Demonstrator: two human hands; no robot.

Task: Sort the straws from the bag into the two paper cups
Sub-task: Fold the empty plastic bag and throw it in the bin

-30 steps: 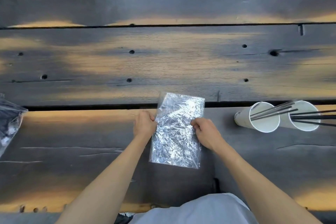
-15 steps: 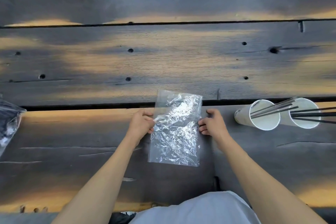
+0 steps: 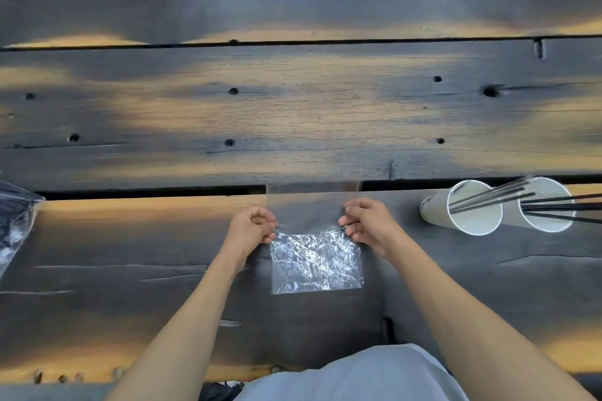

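A clear crinkled plastic bag (image 3: pixel 316 257) lies flat on the dark wooden table (image 3: pixel 293 114), with no straws visible inside. My left hand (image 3: pixel 252 226) pinches its left edge and my right hand (image 3: pixel 366 223) pinches its right edge, both with curled fingers. The bag's smooth upper part reaches over the plank gap. To the right stand two white paper cups, the left cup (image 3: pixel 469 210) and the right cup (image 3: pixel 544 207). Several thin black straws (image 3: pixel 498 195) stick out of them, leaning right.
A second crumpled plastic bag (image 3: pixel 14 221) with dark contents lies at the table's left edge. A dark gap between planks (image 3: pixel 146 193) runs across just beyond my hands. My light-clothed lap (image 3: pixel 351 374) is at the near edge.
Both hands shifted along the bag's side edges and now pinch them. The bag is pulled flatter and straighter, its upper half smooth and see-through.
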